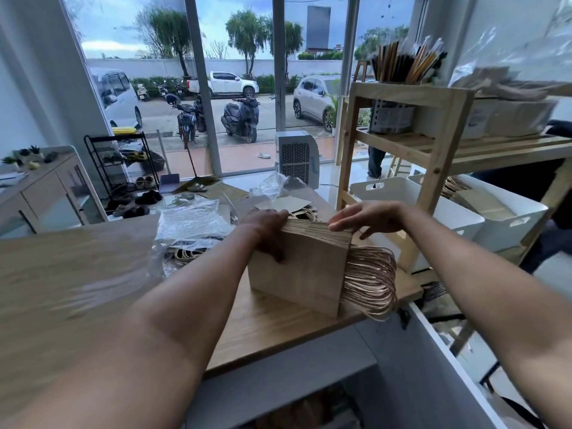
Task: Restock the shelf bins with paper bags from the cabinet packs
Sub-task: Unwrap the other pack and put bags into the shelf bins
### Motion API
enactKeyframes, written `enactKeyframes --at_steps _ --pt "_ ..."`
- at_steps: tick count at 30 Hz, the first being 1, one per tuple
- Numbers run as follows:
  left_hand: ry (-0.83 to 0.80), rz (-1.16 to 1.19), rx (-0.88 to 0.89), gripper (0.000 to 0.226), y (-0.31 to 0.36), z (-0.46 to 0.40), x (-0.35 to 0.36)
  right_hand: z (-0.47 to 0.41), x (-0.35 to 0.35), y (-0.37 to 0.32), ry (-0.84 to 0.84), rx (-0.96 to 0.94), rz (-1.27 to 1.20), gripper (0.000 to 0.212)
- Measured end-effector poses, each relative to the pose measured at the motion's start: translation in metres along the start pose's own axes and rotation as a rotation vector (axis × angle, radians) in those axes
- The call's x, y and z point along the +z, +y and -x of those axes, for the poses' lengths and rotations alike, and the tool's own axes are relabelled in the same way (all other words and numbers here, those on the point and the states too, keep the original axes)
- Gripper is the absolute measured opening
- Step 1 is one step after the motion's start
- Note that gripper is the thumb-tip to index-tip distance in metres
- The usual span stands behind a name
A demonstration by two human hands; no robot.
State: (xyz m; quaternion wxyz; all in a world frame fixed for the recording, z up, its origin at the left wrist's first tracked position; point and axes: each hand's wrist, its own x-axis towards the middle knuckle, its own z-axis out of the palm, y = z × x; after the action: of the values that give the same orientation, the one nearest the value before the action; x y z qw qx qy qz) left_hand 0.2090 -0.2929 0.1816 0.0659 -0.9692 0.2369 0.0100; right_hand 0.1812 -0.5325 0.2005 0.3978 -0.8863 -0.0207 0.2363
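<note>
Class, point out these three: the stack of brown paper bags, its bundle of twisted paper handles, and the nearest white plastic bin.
Stack of brown paper bags [297, 270]: head view, flat front face.
Bundle of twisted paper handles [370, 281]: head view, loop middle.
Nearest white plastic bin [399, 188]: head view, near wall.

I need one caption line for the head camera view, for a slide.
Both hands, left hand and right hand, steady a stack of paper bags on the wooden counter beside white shelf bins.
</note>
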Motion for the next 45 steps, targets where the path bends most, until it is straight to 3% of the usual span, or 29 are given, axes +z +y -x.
enactKeyframes --at_steps 2,3,5,10,18,28,33,40,43,45 --pt "-0.009 0.001 -0.003 0.088 0.002 0.0 -0.001 -0.005 -0.001 -0.008 -0.082 0.046 0.099 0.062" --pt "-0.011 0.006 -0.007 0.088 0.002 0.0 -0.002 -0.009 -0.002 -0.01 -0.098 0.055 0.131 0.05" --pt "-0.012 0.015 -0.016 0.088 0.001 -0.001 -0.002 -0.017 -0.004 -0.009 -0.085 0.067 0.152 0.028" --pt "-0.004 0.017 -0.03 0.087 -0.001 -0.005 0.0 -0.023 -0.002 0.0 -0.006 0.03 0.096 0.011" --pt "0.014 0.027 -0.032 0.088 0.0 -0.013 0.001 -0.026 -0.001 0.018 0.076 -0.048 -0.03 0.022" --pt "0.023 0.034 -0.035 0.087 0.0 -0.017 0.002 -0.031 0.003 0.011 0.221 0.015 -0.039 0.026" --pt "0.025 0.078 -0.065 0.078 0.0 -0.015 0.003 -0.013 0.012 0.015 0.325 -0.04 0.008 0.051" --pt "0.063 0.149 -0.192 0.075 -0.005 -0.013 0.002 0.021 0.067 0.053 0.69 -0.188 -0.023 0.125" --pt "0.098 0.255 -0.252 0.072 -0.013 -0.009 0.003 0.019 0.085 0.075 0.854 -0.125 -0.211 0.142" --pt "0.145 0.399 -0.282 0.067 -0.022 -0.005 0.005 0.015 0.091 0.085 0.845 -0.054 -0.393 0.143"
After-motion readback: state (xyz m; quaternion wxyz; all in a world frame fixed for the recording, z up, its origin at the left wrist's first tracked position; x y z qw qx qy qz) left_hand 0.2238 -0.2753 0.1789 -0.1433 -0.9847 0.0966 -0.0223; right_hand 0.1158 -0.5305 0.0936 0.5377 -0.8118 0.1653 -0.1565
